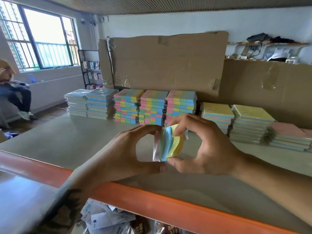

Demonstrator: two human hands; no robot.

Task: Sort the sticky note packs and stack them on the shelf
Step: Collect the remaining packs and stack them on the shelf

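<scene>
The shelf (pixel 55 137) runs pale and bare toward cardboard at the back, where finished stacks (pixel 154 107) stand in a row. I hold one pack (pixel 169 143) upright over the middle, its long axis vertical. My left hand (pixel 128 149) pinches its wrapped edge; my right hand (pixel 202 146) pinches top and bottom. The matching striped stacks lie straight ahead, just beyond my fingertips.

You are standing in a stockroom or small warehouse. An orange-edged storage shelf (pixel 168 206) carries rows of shrink-wrapped sticky note stacks (pixel 154 107). Flattened, taped cardboard sheets (pixel 168 63) lean behind them. A wire display rack (pixel 90 68) stands by the barred window (pixel 38 39), and loose packaged goods (pixel 108 218) lie on the level below.
</scene>
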